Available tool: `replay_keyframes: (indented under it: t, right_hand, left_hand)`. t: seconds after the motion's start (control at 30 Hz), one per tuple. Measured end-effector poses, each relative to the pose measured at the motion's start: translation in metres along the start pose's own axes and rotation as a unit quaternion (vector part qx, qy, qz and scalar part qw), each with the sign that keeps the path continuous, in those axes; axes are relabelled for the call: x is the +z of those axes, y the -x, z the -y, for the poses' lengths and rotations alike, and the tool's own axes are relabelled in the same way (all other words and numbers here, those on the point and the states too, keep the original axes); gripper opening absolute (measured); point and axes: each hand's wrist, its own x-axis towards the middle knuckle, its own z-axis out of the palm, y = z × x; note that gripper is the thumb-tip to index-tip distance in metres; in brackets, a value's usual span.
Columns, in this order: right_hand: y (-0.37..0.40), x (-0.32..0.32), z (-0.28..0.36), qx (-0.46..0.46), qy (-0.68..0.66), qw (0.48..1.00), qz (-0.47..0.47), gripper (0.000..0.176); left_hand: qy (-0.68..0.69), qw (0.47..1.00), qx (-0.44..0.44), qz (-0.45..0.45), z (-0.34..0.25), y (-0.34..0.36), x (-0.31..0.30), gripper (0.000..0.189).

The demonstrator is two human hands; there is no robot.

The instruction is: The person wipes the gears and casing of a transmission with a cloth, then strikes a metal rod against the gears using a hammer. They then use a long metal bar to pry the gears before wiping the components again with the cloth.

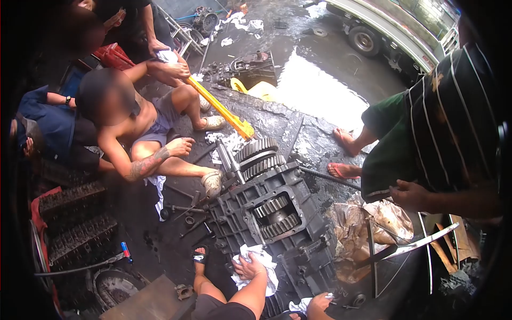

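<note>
A dark greasy gearbox housing [298,181] lies on the wet ground, with gears showing in its open window [274,216] and a gear cluster on a shaft [256,157] at its far end. My left hand [246,266] presses a white rag [261,255] onto the housing's near corner, fingers closed on the cloth. At the bottom edge is my right hand [321,305], curled and partly cut off, with a scrap of white cloth [300,305] beside it. My sandalled foot [200,257] rests left of the housing.
A shirtless person [138,128] sits at the left by a yellow bar [221,109]. A person in a striped shirt [453,117] crouches at the right, a hand [408,194] over brown paper [362,229]. Loose tools [186,210], engine parts [74,224] and a truck [394,26] surround us.
</note>
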Motion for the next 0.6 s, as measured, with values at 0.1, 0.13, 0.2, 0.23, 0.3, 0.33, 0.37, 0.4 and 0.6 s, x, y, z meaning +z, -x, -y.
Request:
replay_keyframes:
  t: [0.1, 0.13, 0.2, 0.23, 0.3, 0.33, 0.37, 0.4, 0.6]
  right_hand:
    - [-0.002, 0.004, -0.003, 0.003, -0.007, 1.000, -0.005, 0.048]
    - [-0.004, 0.006, -0.004, 0.002, -0.003, 1.000, -0.006, 0.048]
    - [-0.008, 0.012, -0.008, 0.000, 0.004, 1.000, -0.007, 0.048]
    - [-0.011, 0.018, -0.013, -0.008, 0.005, 1.000, -0.016, 0.048]
    - [-0.015, 0.025, -0.019, -0.022, 0.005, 0.999, -0.027, 0.048]
    - [-0.017, 0.026, -0.021, -0.027, 0.003, 0.999, -0.031, 0.048]
    - [-0.018, 0.027, -0.022, -0.028, -0.001, 0.999, -0.030, 0.048]
    - [-0.018, 0.027, -0.022, -0.029, -0.004, 0.999, -0.029, 0.047]
    - [-0.011, 0.016, -0.014, -0.010, -0.002, 1.000, -0.006, 0.046]
  left_hand:
    - [0.001, 1.000, -0.001, -0.001, 0.003, -0.002, 0.006, 0.054]
    - [0.002, 1.000, 0.000, -0.001, 0.003, -0.002, 0.006, 0.054]
    - [0.004, 1.000, 0.000, -0.002, 0.003, -0.002, 0.005, 0.054]
    - [0.004, 1.000, -0.001, -0.002, 0.003, -0.002, 0.005, 0.054]
    - [0.004, 1.000, -0.001, -0.004, 0.003, -0.001, 0.006, 0.053]
    - [0.003, 1.000, 0.000, -0.004, 0.003, -0.002, 0.006, 0.053]
    - [0.001, 1.000, 0.000, -0.004, 0.004, -0.002, 0.007, 0.053]
    - [0.002, 1.000, 0.001, -0.006, 0.003, -0.001, 0.006, 0.053]
    - [0.000, 1.000, 0.000, -0.003, 0.002, -0.001, 0.005, 0.053]
